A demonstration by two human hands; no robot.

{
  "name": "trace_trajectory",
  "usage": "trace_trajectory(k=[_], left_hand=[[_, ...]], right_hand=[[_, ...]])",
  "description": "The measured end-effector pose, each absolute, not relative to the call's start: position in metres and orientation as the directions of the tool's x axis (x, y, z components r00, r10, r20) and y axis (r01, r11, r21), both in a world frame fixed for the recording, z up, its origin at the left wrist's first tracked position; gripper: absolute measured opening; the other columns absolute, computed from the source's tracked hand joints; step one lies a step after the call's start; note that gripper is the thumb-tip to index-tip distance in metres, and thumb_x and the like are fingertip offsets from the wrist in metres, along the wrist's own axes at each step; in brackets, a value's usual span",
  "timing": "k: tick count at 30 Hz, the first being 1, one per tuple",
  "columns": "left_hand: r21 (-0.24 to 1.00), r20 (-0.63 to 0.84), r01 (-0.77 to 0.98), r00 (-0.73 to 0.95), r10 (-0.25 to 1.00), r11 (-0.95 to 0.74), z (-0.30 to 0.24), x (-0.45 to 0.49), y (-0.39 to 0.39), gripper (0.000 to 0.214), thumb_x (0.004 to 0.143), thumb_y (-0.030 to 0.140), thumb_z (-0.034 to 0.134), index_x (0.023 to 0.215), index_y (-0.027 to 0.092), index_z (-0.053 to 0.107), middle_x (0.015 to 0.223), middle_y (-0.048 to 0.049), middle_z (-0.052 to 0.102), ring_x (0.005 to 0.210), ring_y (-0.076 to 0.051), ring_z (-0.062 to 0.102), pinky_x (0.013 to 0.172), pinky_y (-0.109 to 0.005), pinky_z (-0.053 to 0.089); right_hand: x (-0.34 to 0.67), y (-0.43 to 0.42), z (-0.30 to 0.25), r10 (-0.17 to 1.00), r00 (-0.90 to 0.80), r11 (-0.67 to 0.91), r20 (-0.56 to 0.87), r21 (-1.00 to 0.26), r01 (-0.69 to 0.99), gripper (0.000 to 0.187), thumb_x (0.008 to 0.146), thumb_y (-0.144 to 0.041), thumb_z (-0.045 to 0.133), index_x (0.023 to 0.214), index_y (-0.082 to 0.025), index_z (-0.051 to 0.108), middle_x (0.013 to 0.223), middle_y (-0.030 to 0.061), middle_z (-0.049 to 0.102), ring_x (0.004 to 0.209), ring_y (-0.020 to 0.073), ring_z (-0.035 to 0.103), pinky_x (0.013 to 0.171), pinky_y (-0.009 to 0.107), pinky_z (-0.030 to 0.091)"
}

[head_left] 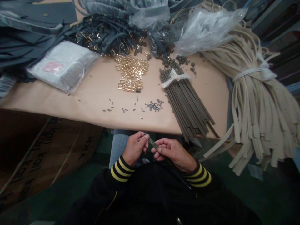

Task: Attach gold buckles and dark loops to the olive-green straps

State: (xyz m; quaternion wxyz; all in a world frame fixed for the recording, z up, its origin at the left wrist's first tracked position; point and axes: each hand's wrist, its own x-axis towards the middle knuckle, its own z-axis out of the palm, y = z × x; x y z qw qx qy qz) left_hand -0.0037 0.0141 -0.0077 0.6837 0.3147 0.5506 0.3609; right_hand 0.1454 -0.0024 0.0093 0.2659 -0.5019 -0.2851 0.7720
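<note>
We sit at a desk (pixel 93 100) covered in peach-coloured paper. A printed cardboard box (pixel 44 156) stands on the floor below its near left edge, and the green floor (pixel 236 178) shows to the right of our knees. Along the far edge lie black straps with gold buckles (pixel 105 37), and a flat plastic packet (pixel 63 65) sits toward the far left corner. Loose gold buckles (pixel 131 70) are heaped mid-desk, with small dark metal pieces (pixel 153 105) scattered nearer to us. A bundle of olive strips (pixel 185 100), tied with white ribbon, overhangs the near edge, and a tied hank of cream straps (pixel 257 103) spills past the right edge.

Just beyond the near edge, over our lap, our left hand (pixel 134 148) and right hand (pixel 174 153) are close together, both clamped on a narrow olive strap (pixel 152 143). Its long axis slants from upper left to lower right, its upper end pointing toward the desk. The strap looks flat and matte, and its lower end fades into shadow.
</note>
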Motion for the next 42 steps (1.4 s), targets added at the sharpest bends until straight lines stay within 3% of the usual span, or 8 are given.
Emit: trace_trajectory(k=[7, 16, 23, 30, 33, 35, 38, 42], left_hand=[[0.759, -0.577, -0.247, 0.174, 0.798, 0.602, -0.004, -0.003, 0.013, 0.025, 0.070, 0.039, 0.052, 0.066, 0.014, 0.051, 0.039, 0.0081, 0.040, 0.030, -0.003, 0.029, 0.031, -0.014, 0.021], [0.929, -0.321, 0.251, 0.171, 0.932, 0.273, -0.006, -0.015, 0.007, 0.013, 0.074, 0.021, 0.047, 0.086, 0.017, 0.051, 0.063, 0.0005, 0.056, 0.060, -0.011, 0.052, 0.058, -0.021, 0.039], [0.898, -0.440, 0.082, 0.219, 0.871, 0.433, -0.011, -0.012, 0.009, 0.017, 0.075, 0.028, 0.048, 0.087, 0.015, 0.045, 0.060, 0.0026, 0.053, 0.045, -0.006, 0.042, 0.045, -0.018, 0.034], [0.702, -0.440, -0.298, 0.532, 0.724, 0.646, -0.002, -0.009, 0.013, 0.033, 0.069, 0.044, 0.054, 0.080, 0.016, 0.041, 0.051, 0.0051, 0.049, 0.034, -0.003, 0.032, 0.036, -0.017, 0.030], [0.905, -0.404, 0.017, 0.350, 0.845, 0.426, 0.012, -0.016, 0.035, 0.025, 0.074, 0.035, 0.050, 0.090, 0.016, 0.043, 0.057, 0.0035, 0.050, 0.043, -0.007, 0.041, 0.042, -0.019, 0.034], [0.936, -0.195, 0.331, 0.196, 0.961, 0.122, 0.023, -0.024, 0.060, 0.020, 0.077, 0.025, 0.046, 0.094, 0.016, 0.046, 0.066, 0.0004, 0.051, 0.055, -0.010, 0.047, 0.052, -0.022, 0.039], [0.716, 0.168, 0.640, 0.232, 0.958, -0.281, 0.033, -0.035, 0.106, 0.014, 0.079, 0.019, 0.041, 0.088, 0.016, 0.052, 0.077, -0.0041, 0.053, 0.068, -0.013, 0.049, 0.066, -0.027, 0.041], [0.318, 0.222, 0.841, 0.383, 0.897, -0.438, 0.028, -0.037, 0.162, 0.018, 0.079, 0.014, 0.036, 0.085, 0.014, 0.053, 0.085, -0.0079, 0.053, 0.080, -0.018, 0.048, 0.071, -0.031, 0.041]], right_hand=[[0.143, -0.004, 0.004, 0.825, -0.266, -0.451, -0.498, -0.865, 0.220, 0.011, 0.071, -0.020, 0.053, 0.080, -0.014, 0.053, 0.074, 0.0039, 0.061, 0.065, 0.0127, 0.060, 0.063, 0.027, 0.047], [0.147, 0.002, 0.002, 0.819, -0.304, -0.396, -0.486, -0.863, 0.314, 0.013, 0.072, -0.021, 0.050, 0.081, -0.012, 0.053, 0.065, 0.0005, 0.055, 0.060, 0.0108, 0.055, 0.060, 0.024, 0.044], [0.144, 0.006, 0.001, 0.739, -0.350, -0.551, -0.576, -0.815, 0.179, 0.020, 0.070, -0.030, 0.053, 0.079, -0.013, 0.048, 0.066, 0.0008, 0.056, 0.049, 0.0063, 0.048, 0.044, 0.017, 0.037], [0.148, 0.016, 0.016, 0.671, -0.570, -0.551, -0.475, -0.833, 0.045, 0.035, 0.070, -0.048, 0.053, 0.072, -0.014, 0.043, 0.053, -0.0027, 0.052, 0.035, 0.0018, 0.036, 0.034, 0.014, 0.026], [0.152, 0.025, 0.017, 0.736, -0.465, -0.533, -0.491, -0.845, 0.049, 0.035, 0.071, -0.048, 0.052, 0.073, -0.015, 0.042, 0.055, -0.0038, 0.051, 0.036, 0.0017, 0.037, 0.034, 0.013, 0.026], [0.154, 0.032, 0.018, 0.776, -0.386, -0.525, -0.500, -0.850, 0.044, 0.034, 0.071, -0.048, 0.052, 0.071, -0.015, 0.042, 0.055, -0.0041, 0.050, 0.036, 0.0016, 0.037, 0.034, 0.013, 0.025], [0.155, 0.041, 0.021, 0.794, -0.332, -0.529, -0.509, -0.848, 0.033, 0.036, 0.070, -0.050, 0.053, 0.070, -0.015, 0.042, 0.055, -0.0036, 0.051, 0.036, 0.0019, 0.038, 0.034, 0.014, 0.025], [0.154, 0.047, 0.022, 0.796, -0.315, -0.539, -0.517, -0.842, 0.020, 0.039, 0.069, -0.052, 0.053, 0.070, -0.016, 0.041, 0.055, -0.0034, 0.051, 0.036, 0.0022, 0.038, 0.035, 0.015, 0.027]])
